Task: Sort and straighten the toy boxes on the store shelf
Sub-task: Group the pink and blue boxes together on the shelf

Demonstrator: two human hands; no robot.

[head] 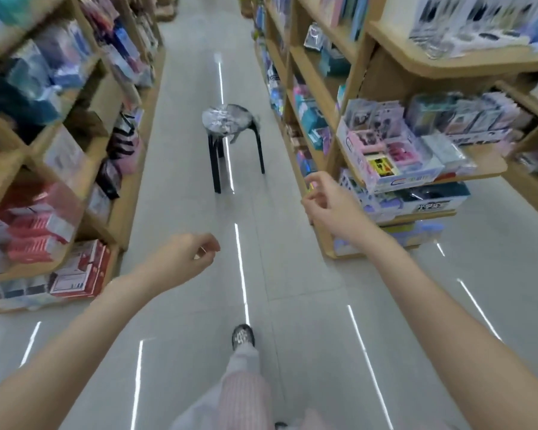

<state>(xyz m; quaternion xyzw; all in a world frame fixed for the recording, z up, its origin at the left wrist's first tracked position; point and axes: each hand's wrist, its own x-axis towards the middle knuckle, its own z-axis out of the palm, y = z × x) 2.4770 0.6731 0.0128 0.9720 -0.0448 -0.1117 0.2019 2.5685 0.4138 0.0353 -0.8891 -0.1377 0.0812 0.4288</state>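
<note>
I stand in a store aisle between wooden shelves. Toy boxes (392, 156) in pink and white lie tilted on the right shelf's end ledge (485, 164), with more boxes (416, 201) on the ledge below. Red boxes (38, 231) stack on the left shelf. My left hand (184, 256) hangs over the floor with loosely curled fingers and holds nothing. My right hand (330, 203) is raised near the right shelf's corner, fingers loosely curled, touching no box.
A black stool (230, 131) with a plastic-wrapped seat stands in the middle of the aisle ahead. Shelves (311, 76) line both sides. The pale tiled floor (184, 150) runs between them. My foot (243, 336) is stepping forward.
</note>
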